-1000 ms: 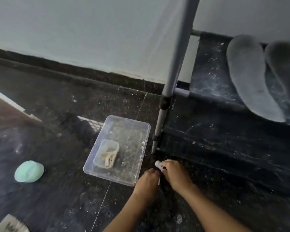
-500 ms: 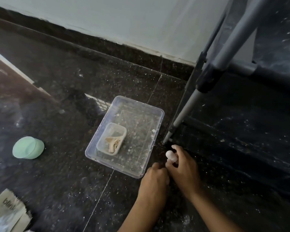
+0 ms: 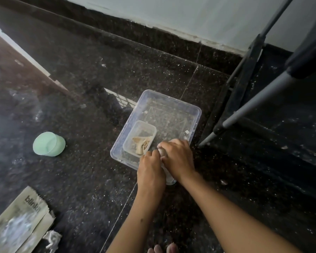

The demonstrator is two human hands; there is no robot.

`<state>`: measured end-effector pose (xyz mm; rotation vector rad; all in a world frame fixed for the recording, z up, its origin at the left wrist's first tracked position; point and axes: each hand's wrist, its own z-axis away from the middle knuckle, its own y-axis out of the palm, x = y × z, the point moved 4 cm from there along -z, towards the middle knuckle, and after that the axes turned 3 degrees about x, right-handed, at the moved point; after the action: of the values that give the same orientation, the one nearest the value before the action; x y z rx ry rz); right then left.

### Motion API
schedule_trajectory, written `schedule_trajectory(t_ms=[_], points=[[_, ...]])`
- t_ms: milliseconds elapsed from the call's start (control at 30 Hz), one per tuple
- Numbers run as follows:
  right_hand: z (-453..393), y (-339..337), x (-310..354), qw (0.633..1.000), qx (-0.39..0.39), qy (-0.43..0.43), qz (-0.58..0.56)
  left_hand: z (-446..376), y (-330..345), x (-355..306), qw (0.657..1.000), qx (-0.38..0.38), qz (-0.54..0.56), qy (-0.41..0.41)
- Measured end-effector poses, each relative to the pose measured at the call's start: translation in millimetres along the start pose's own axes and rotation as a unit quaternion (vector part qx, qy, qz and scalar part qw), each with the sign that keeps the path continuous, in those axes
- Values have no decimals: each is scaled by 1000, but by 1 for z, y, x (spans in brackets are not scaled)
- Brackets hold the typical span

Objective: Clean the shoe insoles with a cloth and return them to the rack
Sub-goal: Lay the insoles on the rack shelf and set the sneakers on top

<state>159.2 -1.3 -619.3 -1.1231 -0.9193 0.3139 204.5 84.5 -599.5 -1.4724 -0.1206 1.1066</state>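
Both my hands, left (image 3: 150,172) and right (image 3: 178,159), have shifted from the rack leg (image 3: 244,114) to the clear tray (image 3: 195,114), fingers curled round a pale bottle (image 3: 169,178) (contents unclear); insoles out of view, cleaning pending.

Pale cloth wad (image 3: 162,152) gripped between both hands, over clear tray's corner (image 3: 197,114)

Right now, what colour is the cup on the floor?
Pale mint green cup, upside down; the head view shows it.

white object (image 3: 163,152) mostly hidden, perhaps cloth
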Motion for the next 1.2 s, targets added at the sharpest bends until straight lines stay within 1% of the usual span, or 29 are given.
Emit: schedule_trajectory(t_ms=[100, 200, 267, 300, 367, 433, 467, 500, 567, 600, 633, 667, 700, 767, 800, 867, 900, 967, 1000, 1033, 1067, 1133, 1167, 1200], points=[[1, 4, -2, 1000, -6, 7, 28, -3, 4, 4, 999, 13, -32, -28], [3, 5, -2, 999, 6, 0, 43, -4, 7, 4, 997, 30, -49, -45], [7, -1, -2, 999, -13, -8, 28, -4, 10, 6, 997, 37, -51, -51], [12, -7, -2, 999, -38, -8, 6, -4, 11, 8, 997, 39, -49, -54], [28, -24, -9, 993, -113, 3, -40, -3, 10, 8, 997, 40, -46, -52], [51, -40, -29, 980, -186, 38, -61, -1, 5, 4, 996, 32, -61, -50], [64, -44, -42, 975, -203, 68, -63, 1, 1, 0, 997, 16, -64, -42], [78, -45, -58, 971, -201, 110, -63, 4, -3, -6, 998, -4, -54, -20], [104, -38, -88, 965, -155, 205, -58, 13, -5, -27, 998, -32, 1, 57], [115, -32, -100, 961, -128, 238, -54, 19, -2, -38, 995, -31, 34, 91], [124, -26, -109, 960, -106, 254, -48, 25, 5, -46, 992, -16, 65, 106], [130, -22, -114, 962, -91, 255, -43, 31, 15, -52, 990, 12, 94, 101], [134, -18, -117, 965, -77, 249, -38, 36, 27, -55, 989, 46, 120, 78], [136, -14, -117, 970, -59, 235, -35, 44, 49, -56, 979, 116, 164, 16], [135, -14, -116, 971, -57, 229, -31, 47, 56, -55, 974, 139, 180, -13], [132, -19, -111, 973, -71, 217, -40, 49, 61, -51, 965, 149, 210, -59], [129, -23, -108, 970, -87, 216, -72, 49, 60, -49, 960, 140, 228, -80], [118, -32, -95, 959, -119, 207, -152, 47, 51, -42, 942, 100, 294, -125], [110, -37, -82, 956, -133, 186, -183, 45, 45, -38, 929, 63, 333, -151], [100, -41, -67, 956, -143, 156, -203, 43, 38, -32, 911, 19, 370, -183], [89, -44, -51, 958, -143, 121, -216, 42, 30, -28, 885, -26, 412, -215], [69, -45, -19, 975, -112, 43, -189, 39, 16, -24, 820, -83, 496, -274], [59, -40, -8, 985, -82, 2, -151, 37, 10, -21, 793, -100, 524, -294], [52, -32, -1, 993, -42, -26, -107, 37, 7, -18, 776, -111, 536, -313]])
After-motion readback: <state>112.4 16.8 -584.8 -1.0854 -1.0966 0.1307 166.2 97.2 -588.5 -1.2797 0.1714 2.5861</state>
